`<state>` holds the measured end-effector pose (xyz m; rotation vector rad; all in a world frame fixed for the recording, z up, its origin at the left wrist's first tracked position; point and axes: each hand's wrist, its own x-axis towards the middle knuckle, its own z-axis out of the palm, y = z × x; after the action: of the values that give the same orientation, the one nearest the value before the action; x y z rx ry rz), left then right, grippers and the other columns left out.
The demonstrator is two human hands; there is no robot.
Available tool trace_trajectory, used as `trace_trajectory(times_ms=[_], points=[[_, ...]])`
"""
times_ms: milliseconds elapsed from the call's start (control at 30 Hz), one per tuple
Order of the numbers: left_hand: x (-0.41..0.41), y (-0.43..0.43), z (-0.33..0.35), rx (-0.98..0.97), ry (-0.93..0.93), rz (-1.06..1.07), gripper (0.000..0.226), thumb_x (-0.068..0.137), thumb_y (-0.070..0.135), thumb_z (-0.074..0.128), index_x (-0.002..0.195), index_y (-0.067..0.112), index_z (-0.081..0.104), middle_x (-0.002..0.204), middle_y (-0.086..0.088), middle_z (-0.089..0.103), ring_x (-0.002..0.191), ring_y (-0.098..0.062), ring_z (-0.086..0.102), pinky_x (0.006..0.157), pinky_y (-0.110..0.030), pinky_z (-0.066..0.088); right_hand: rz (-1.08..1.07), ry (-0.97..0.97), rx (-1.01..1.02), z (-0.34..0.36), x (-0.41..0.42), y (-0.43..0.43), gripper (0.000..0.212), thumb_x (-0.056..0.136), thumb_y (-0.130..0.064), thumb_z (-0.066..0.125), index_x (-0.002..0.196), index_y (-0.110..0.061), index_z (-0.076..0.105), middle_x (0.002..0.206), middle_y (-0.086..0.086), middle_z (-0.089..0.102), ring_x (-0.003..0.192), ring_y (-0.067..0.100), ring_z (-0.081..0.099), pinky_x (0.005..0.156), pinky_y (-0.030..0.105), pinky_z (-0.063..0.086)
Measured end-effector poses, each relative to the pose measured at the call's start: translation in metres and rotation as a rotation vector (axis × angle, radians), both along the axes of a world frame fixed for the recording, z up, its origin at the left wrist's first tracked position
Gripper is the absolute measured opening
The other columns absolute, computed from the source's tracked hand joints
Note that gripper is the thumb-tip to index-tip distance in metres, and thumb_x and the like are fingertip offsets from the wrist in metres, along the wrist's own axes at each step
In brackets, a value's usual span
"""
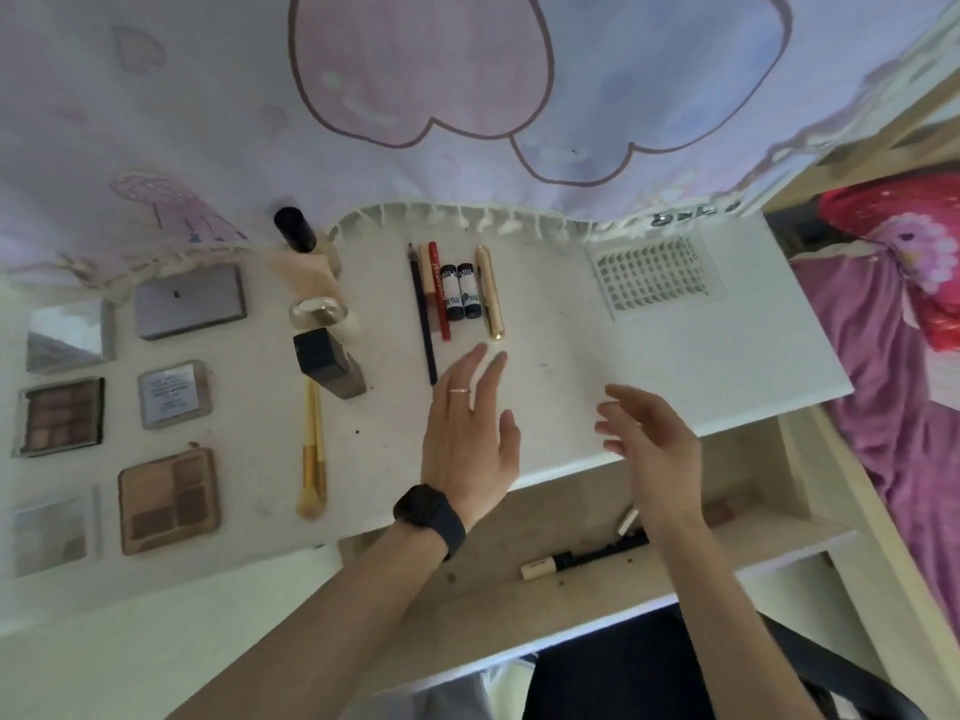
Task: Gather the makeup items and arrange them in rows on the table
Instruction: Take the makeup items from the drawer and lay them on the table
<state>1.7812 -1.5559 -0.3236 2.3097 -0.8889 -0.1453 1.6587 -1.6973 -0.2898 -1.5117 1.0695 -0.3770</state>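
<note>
We look down on a white table (685, 366) backed by a pale curtain (156, 96) printed with pink hearts. Our left hand (467, 428), a black watch (428, 514) on its wrist, hovers with straight, spread fingers, holding nothing, just below a row of slim items: a black pencil (422, 314), a red pencil (439, 291), two small dark tubes (455, 293) and a gold tube (491, 296), side by side near the far edge. Our right hand (652, 441) hangs over the near edge, fingers loosely apart and empty. A lash tray (652, 278) lies right of the row, well apart. At left, palettes (166, 504) sit in columns beside bottles (332, 363) and a gold-handled brush (311, 449). On the shelf (753, 506) below lies a black pen (584, 556) with a cream cap.
</note>
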Motion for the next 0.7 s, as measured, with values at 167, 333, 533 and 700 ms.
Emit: trace_trajectory(times_ms=[167,333,533,700], points=[[-0.109,0.018,-0.028,-0.049,0.177,-0.429,0.035,0.087,0.018,0.052,0.121,0.026,0.057,0.12,0.007,0.059,0.109,-0.013,0.055,0.082,-0.026,0.053,0.019,0.334,-0.083,-0.027,-0.118,0.004,0.022,0.095,-0.026,0.068,0.092,-0.047,0.072,0.093,-0.022,0.074,0.088,-0.002,0.068,0.079,0.024,0.052],[-0.153,0.003,-0.08,0.395,0.685,-0.317,0.039,0.096,0.024,0.049,0.134,0.021,0.052,0.126,-0.007,0.055,0.115,-0.022,0.053,0.099,-0.032,0.044,0.305,0.674,-0.361,-0.057,-0.167,-0.019,0.015,0.099,-0.026,0.059,0.105,-0.034,0.071,0.099,-0.013,0.07,0.096,0.013,0.062,0.079,0.026,0.043],[-0.15,-0.012,-0.12,0.69,0.612,-0.255,0.03,0.093,0.013,0.045,0.122,0.018,0.053,0.124,-0.014,0.053,0.113,-0.032,0.049,0.092,-0.038,0.042,0.623,1.077,-0.51,-0.085,-0.156,-0.076,0.033,0.097,-0.021,0.047,0.123,-0.022,0.067,0.127,0.005,0.063,0.124,0.033,0.049,0.101,0.043,0.042],[-0.14,-0.019,-0.124,0.759,0.611,-0.278,0.022,0.097,0.015,0.047,0.115,0.019,0.059,0.121,-0.011,0.054,0.102,-0.031,0.056,0.08,-0.035,0.045,0.774,1.313,-0.388,-0.101,-0.135,-0.111,0.034,0.098,-0.026,0.049,0.131,-0.022,0.057,0.136,0.007,0.053,0.129,0.034,0.039,0.104,0.045,0.04]])
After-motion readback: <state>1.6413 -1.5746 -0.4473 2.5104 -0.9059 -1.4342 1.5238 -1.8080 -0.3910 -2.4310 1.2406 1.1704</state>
